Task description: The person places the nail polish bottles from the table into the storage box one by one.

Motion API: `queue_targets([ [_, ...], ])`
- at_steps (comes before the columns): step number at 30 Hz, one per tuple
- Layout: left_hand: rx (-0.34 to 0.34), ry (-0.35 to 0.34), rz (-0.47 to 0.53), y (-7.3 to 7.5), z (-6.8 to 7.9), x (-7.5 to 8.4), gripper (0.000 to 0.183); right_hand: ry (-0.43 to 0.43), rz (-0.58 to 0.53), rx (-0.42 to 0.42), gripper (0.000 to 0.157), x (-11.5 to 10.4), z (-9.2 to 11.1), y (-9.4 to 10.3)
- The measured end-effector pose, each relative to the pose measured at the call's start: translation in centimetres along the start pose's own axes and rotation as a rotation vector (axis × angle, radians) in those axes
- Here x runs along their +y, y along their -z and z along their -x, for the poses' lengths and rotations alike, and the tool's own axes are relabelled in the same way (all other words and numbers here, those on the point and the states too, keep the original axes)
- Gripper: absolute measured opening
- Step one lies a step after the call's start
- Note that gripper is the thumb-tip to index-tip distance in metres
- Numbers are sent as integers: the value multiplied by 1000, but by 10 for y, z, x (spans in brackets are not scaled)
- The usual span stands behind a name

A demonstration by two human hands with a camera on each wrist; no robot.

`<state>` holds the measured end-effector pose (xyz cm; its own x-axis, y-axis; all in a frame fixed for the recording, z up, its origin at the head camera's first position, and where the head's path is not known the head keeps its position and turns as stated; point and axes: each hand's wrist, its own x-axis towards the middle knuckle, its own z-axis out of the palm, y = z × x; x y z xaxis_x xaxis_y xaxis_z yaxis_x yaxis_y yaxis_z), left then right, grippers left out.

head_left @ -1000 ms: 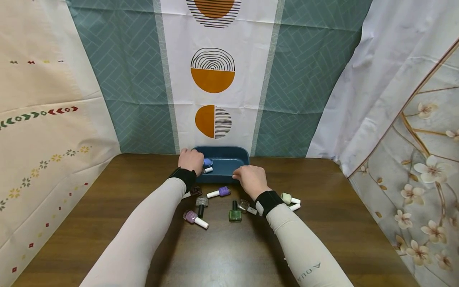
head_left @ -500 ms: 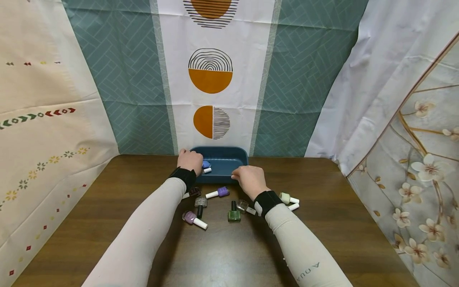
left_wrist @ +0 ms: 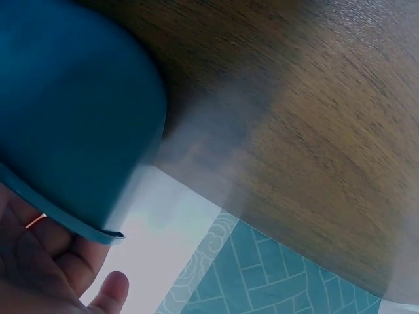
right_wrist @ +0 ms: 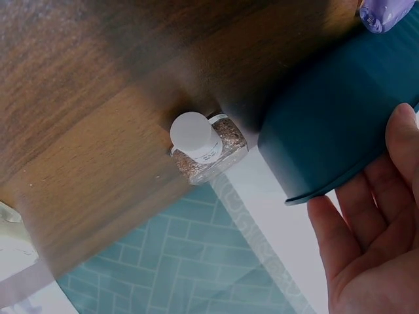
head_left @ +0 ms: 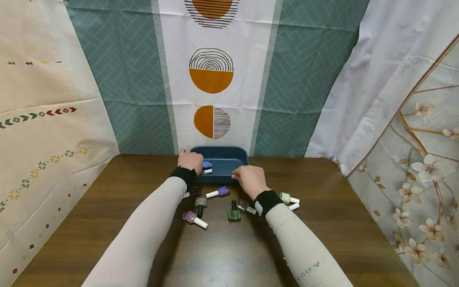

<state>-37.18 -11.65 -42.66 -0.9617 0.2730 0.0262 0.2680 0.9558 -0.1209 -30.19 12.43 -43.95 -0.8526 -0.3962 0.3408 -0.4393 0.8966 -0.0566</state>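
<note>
In the head view, a dark blue tray (head_left: 225, 179) stands at the back of the table. My left hand (head_left: 191, 161) grips its left end, fingers hooked over the rim; in the left wrist view the thumb (left_wrist: 112, 293) stands off it. My right hand (head_left: 250, 178) holds the tray's front right rim, thumb (right_wrist: 402, 127) against the outer wall and fingers at the rim. Inside the tray, beside my left hand, lie a blue nail polish bottle (head_left: 206, 164) and a white cap (head_left: 207, 172). My left hand hides the tray's left end.
Nail polish bottles lie in front of the tray: purple (head_left: 223, 191), mauve (head_left: 190, 217), clear glittery (head_left: 201, 202), dark brown (head_left: 195, 191) and brownish (head_left: 243, 205). A green one (head_left: 234, 215) stands upright. Pale green bottle (head_left: 285, 197) lies right of my wrist. Curtains border the table.
The white cap inside the tray has turned slightly, from tilted to nearly level. Both hands keep their hold and the tray stays in place; the head view shifts a little.
</note>
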Motion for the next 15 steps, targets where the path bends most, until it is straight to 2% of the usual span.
queue_targets([
  [3, -3, 2, 4, -1, 1, -1, 23, 1, -9, -3, 13, -1, 1, 1],
  [7, 27, 9, 32, -1, 6, -1, 24, 5, -12, -4, 13, 0, 2, 1],
  [15, 214, -25, 116, -2, 20, -11, 22, 6, 3, -11, 14, 1, -1, 0],
])
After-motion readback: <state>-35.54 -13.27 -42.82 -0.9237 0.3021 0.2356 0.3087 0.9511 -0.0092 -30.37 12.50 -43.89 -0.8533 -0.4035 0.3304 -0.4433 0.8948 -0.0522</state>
